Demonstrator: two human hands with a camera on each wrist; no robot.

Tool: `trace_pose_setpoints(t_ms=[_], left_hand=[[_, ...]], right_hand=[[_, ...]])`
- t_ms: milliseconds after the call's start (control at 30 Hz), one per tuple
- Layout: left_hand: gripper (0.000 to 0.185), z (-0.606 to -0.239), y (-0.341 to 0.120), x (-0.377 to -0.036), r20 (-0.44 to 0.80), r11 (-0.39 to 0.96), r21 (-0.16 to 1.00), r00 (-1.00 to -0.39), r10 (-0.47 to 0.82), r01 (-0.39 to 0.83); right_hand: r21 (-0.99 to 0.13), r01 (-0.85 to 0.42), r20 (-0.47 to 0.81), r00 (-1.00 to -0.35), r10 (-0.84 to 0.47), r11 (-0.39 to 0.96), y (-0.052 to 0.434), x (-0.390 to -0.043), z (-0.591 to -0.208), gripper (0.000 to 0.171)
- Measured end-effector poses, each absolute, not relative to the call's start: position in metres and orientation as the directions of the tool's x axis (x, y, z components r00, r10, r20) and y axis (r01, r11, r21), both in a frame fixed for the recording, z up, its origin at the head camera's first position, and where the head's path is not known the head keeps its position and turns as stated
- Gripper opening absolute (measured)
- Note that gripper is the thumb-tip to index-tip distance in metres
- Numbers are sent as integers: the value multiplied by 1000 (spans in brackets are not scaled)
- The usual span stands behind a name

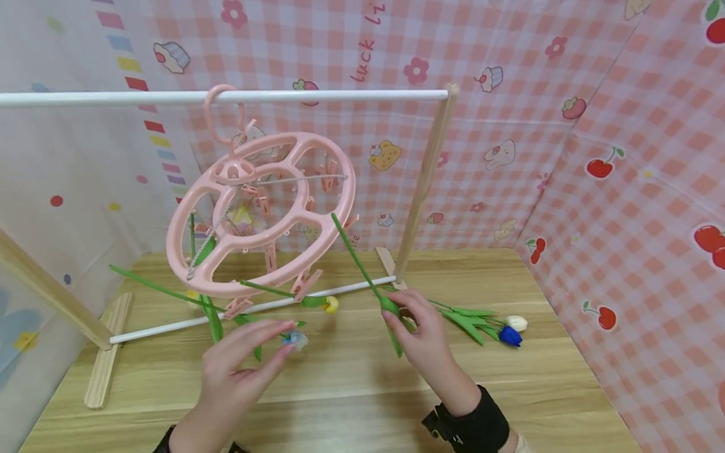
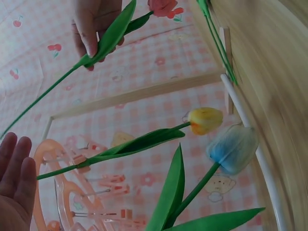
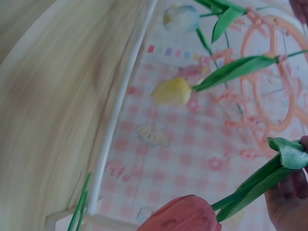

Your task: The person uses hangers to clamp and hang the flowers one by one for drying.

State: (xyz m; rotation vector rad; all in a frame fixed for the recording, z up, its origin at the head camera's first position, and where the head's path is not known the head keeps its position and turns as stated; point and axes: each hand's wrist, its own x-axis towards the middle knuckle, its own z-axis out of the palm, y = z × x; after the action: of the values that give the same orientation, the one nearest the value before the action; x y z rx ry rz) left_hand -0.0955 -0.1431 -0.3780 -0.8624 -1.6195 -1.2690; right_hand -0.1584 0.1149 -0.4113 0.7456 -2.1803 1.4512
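My right hand pinches a red tulip by its green leaves, just below the flower; its stem points up toward the pink clip hanger. Fingers extended, my left hand is beside the hanger's lower front rim. In the head view its fingertips overlap a light blue tulip, while the left wrist view has the fingers apart from that flower. A yellow tulip hangs by its stem from a hanger clip, flower outward. The red flower is hidden in the head view.
The hanger hooks over a white top rod between wooden posts. A lower white rod crosses near the table. To the right lie a white tulip and a dark blue tulip. Patterned cloth stands behind.
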Motion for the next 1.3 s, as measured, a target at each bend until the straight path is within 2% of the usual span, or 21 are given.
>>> trace_pose_setpoints(t_ms=[67, 200, 300, 433, 667, 833, 967, 1133, 1300], left_hand=[[27, -377, -142, -95, 901, 242, 416, -433, 20, 876], [33, -381, -139, -97, 857, 227, 495, -514, 30, 839], [30, -386, -137, -100, 852, 234, 503, -523, 29, 832], [25, -384, -133, -99, 865, 198, 485, -500, 33, 852], [15, -378, -130, -97, 902, 175, 418, -430, 33, 891], [11, -377, -127, -98, 923, 166, 381, -386, -5, 909], [10, -376, -128, -97, 920, 158, 390, -391, -24, 907], [10, -373, -129, -97, 916, 111, 401, -398, -47, 909], [10, -374, -128, -98, 921, 74, 388, -385, -50, 919]], right_hand=[[-667, -679, 638, -733, -235, 307, 109, -155, -410, 23], [-573, -773, 704, -635, -318, 272, 100, -148, -412, 25], [-510, -818, 728, -575, -373, 265, 95, -144, -414, 26], [-487, -836, 727, -549, -413, 253, 91, -141, -418, 26], [-502, -833, 714, -552, -431, 234, 88, -138, -421, 27], [-546, -804, 667, -587, -458, 235, 89, -136, -423, 30], [-567, -782, 630, -613, -476, 257, 90, -134, -424, 34], [-576, -760, 594, -643, -484, 301, 91, -134, -426, 30], [-575, -768, 597, -630, -497, 284, 88, -136, -428, 25]])
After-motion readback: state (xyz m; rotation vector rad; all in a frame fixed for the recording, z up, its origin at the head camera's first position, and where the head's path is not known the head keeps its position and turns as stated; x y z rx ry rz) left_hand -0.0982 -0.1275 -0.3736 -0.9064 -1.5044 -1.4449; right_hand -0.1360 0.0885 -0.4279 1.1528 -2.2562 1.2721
